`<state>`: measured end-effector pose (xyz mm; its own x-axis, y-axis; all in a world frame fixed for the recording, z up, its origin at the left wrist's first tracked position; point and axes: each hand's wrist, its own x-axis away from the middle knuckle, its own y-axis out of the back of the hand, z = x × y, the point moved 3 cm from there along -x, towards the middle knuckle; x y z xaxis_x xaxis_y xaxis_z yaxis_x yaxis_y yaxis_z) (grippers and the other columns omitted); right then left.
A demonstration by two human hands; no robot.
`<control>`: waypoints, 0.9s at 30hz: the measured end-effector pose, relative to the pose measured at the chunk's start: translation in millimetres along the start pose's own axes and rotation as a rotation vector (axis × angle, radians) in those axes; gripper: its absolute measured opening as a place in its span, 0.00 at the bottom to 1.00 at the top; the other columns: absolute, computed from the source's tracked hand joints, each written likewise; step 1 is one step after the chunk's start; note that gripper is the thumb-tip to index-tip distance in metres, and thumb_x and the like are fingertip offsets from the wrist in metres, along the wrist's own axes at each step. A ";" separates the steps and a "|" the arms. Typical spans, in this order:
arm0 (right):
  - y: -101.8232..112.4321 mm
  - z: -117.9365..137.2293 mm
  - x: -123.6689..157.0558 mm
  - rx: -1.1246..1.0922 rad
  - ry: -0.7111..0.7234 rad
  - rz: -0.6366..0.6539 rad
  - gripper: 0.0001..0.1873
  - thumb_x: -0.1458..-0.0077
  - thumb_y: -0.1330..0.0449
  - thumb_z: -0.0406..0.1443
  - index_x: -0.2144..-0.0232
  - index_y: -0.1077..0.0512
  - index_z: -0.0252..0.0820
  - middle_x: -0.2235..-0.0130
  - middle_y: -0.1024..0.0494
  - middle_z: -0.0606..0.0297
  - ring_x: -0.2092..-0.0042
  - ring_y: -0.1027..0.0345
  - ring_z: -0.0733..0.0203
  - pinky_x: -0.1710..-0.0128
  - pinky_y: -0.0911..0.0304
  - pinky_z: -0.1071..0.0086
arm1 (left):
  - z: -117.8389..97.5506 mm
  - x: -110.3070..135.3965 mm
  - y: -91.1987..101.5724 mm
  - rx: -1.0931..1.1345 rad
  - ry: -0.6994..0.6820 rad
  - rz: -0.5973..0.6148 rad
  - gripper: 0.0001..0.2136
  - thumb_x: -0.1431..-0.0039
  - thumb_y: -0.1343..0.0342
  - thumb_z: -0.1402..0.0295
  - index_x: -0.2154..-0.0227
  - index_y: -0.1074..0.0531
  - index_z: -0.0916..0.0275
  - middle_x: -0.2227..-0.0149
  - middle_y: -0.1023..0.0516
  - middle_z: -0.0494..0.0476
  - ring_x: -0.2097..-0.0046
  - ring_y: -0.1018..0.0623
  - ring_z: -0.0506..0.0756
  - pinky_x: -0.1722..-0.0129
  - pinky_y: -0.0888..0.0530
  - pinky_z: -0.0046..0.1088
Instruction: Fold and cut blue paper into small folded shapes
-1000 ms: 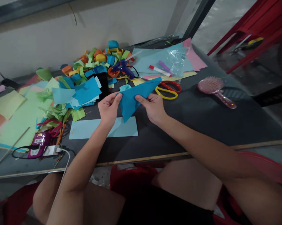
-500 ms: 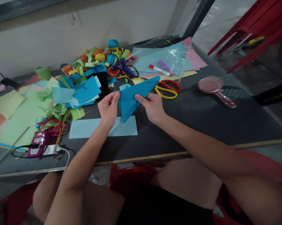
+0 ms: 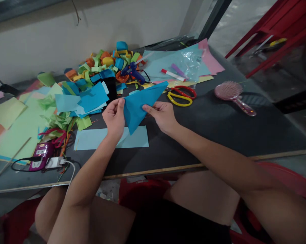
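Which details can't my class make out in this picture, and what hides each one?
All in the head view:
Scissors: blade tips hidden behind the blue paper.
Left hand and right hand: some fingertips hidden behind that same paper.
Light-blue strip: partly covered by the left forearm.
Red chair at upper right: cut off by the picture's edge.
Purple device: any lettering is too small to read.

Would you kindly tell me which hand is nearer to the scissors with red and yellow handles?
Right: the right hand is just left of the scissors and slightly below them in view; the left hand is farther left, across the blue paper.
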<state>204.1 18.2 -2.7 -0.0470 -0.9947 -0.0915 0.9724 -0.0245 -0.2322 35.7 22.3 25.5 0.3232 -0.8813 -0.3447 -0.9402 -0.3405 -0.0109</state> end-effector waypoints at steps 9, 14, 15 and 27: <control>0.6 9.8 -0.3 0.086 0.098 -0.028 0.30 0.58 0.32 0.56 0.89 0.40 0.43 0.84 0.42 0.72 0.78 0.42 0.67 0.75 0.36 0.68 | 10.6 -5.0 -1.6 0.132 0.149 0.124 0.20 0.50 0.40 0.44 0.67 0.24 0.57 0.75 0.26 0.52 0.68 0.23 0.53 0.72 0.28 0.27; 10.0 7.0 -6.9 0.152 0.158 -0.120 0.29 0.54 0.33 0.55 0.88 0.38 0.43 0.82 0.42 0.71 0.77 0.45 0.67 0.75 0.43 0.68 | 20.2 3.2 -13.7 0.022 0.323 0.533 0.20 0.63 0.28 0.54 0.69 0.22 0.62 0.71 0.19 0.59 0.68 0.19 0.58 0.70 0.23 0.32; 10.9 5.8 -8.0 0.151 0.152 -0.130 0.28 0.54 0.33 0.54 0.88 0.38 0.43 0.82 0.42 0.71 0.76 0.44 0.67 0.75 0.43 0.68 | 21.5 5.0 -14.4 -0.017 0.339 0.571 0.19 0.62 0.28 0.56 0.71 0.22 0.64 0.71 0.19 0.60 0.69 0.19 0.58 0.70 0.22 0.33; 26.5 19.6 -28.5 -0.094 0.110 -0.192 0.25 0.61 0.32 0.58 0.84 0.33 0.46 0.81 0.32 0.70 0.75 0.32 0.62 0.71 0.31 0.65 | 10.6 6.6 -13.5 -0.074 0.481 0.658 0.12 0.58 0.29 0.63 0.74 0.21 0.67 0.76 0.20 0.58 0.75 0.21 0.51 0.73 0.23 0.27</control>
<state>235.7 44.0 12.8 -0.2587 -0.9557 -0.1407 0.9179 -0.1978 -0.3439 49.4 24.5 13.5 -0.2659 -0.9468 0.1814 -0.9494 0.2899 0.1212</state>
